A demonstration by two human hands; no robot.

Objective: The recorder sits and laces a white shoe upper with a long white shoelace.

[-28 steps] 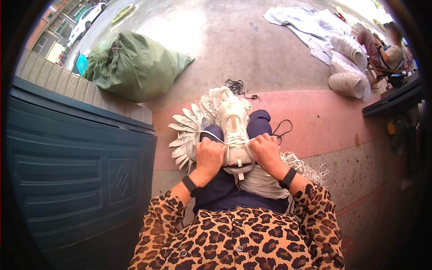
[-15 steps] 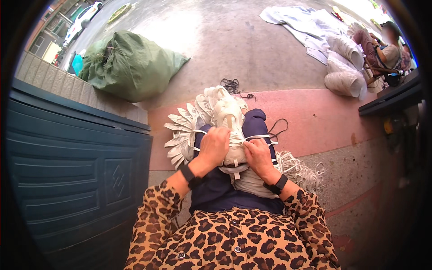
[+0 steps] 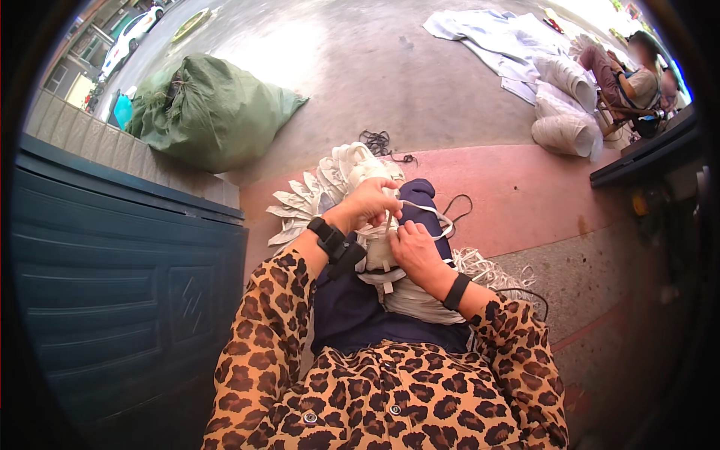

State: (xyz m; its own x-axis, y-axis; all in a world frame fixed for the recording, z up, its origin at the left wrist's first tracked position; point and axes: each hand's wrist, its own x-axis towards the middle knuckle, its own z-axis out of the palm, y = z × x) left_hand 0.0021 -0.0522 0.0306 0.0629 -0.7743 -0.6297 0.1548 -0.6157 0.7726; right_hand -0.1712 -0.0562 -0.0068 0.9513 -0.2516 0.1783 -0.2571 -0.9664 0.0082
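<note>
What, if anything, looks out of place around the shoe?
A tangle of black cord lies loose on the ground beyond the shoe, apart from the pale laces bunched to the right, so it looks stray. No damage is evident.

You have one left hand [image 3: 367, 204], one right hand [image 3: 418, 253], two black wristbands [image 3: 456, 291] and one pale shoe [image 3: 379, 252] around the centre of the frame. Upper left, you have one green sack [image 3: 214, 112] and one white car [image 3: 129, 39]; upper right, two round-ended white bundles [image 3: 564, 136]. Fanned shoe pieces [image 3: 298, 201] left of centre overlap too much to count.
</note>
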